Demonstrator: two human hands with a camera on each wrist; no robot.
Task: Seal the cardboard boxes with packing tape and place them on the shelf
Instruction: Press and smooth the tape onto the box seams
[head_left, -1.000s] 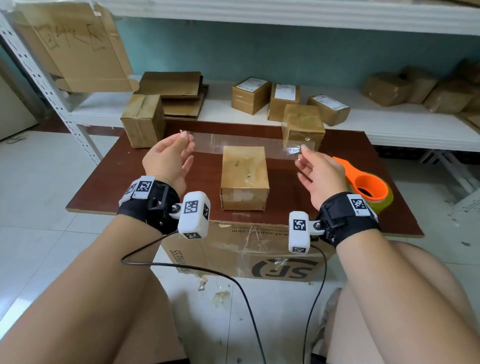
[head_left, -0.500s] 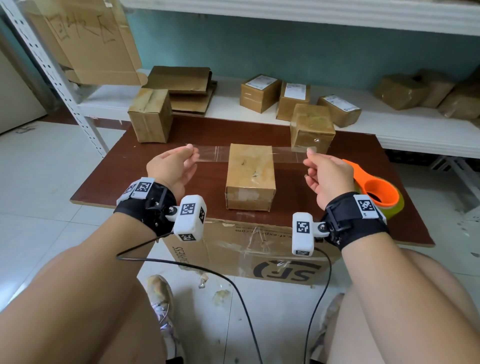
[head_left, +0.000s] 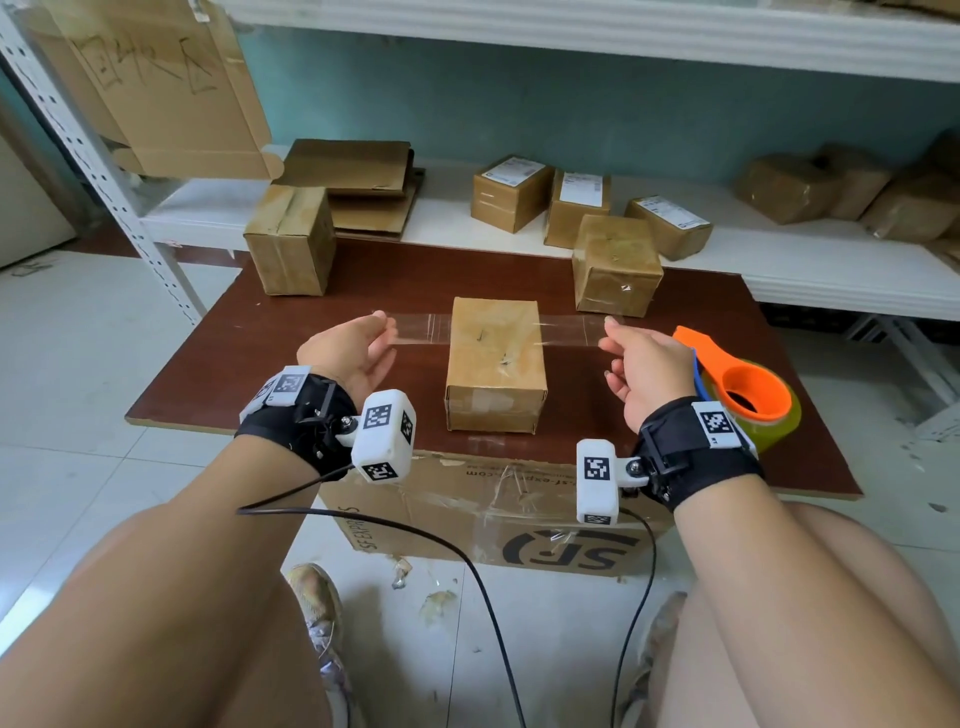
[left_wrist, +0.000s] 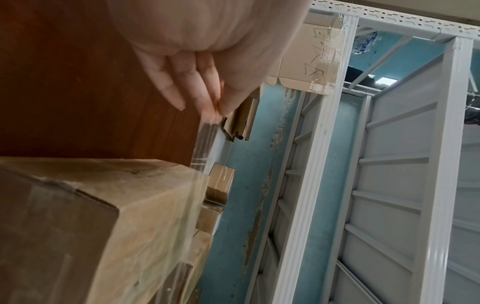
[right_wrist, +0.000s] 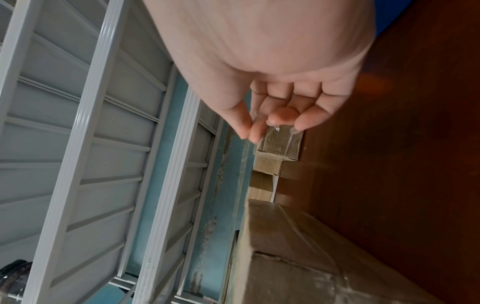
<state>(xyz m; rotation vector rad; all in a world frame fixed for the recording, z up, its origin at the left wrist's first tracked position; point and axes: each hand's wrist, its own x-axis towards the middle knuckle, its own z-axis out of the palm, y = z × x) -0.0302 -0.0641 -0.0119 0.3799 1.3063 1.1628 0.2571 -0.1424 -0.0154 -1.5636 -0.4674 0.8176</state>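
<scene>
A small cardboard box (head_left: 494, 364) sits in the middle of the brown table (head_left: 363, 280). A clear strip of packing tape (head_left: 421, 328) stretches across the box's top, near its far end. My left hand (head_left: 358, 343) pinches the tape's left end (left_wrist: 207, 123). My right hand (head_left: 634, 353) pinches the right end (right_wrist: 255, 119). In the left wrist view the tape lies against the box's top edge (left_wrist: 192, 185). The orange tape dispenser (head_left: 743, 389) rests on the table behind my right wrist.
Two more boxes (head_left: 291, 239) (head_left: 615, 265) stand at the table's far side. The white shelf (head_left: 779, 260) behind holds several labelled and wrapped boxes plus flattened cardboard (head_left: 358, 182). A large carton (head_left: 519, 519) sits under the table's front edge.
Both hands have lowered the stretched tape from above the table down onto the far part of the box's top. The hands moved slightly forward and apart.
</scene>
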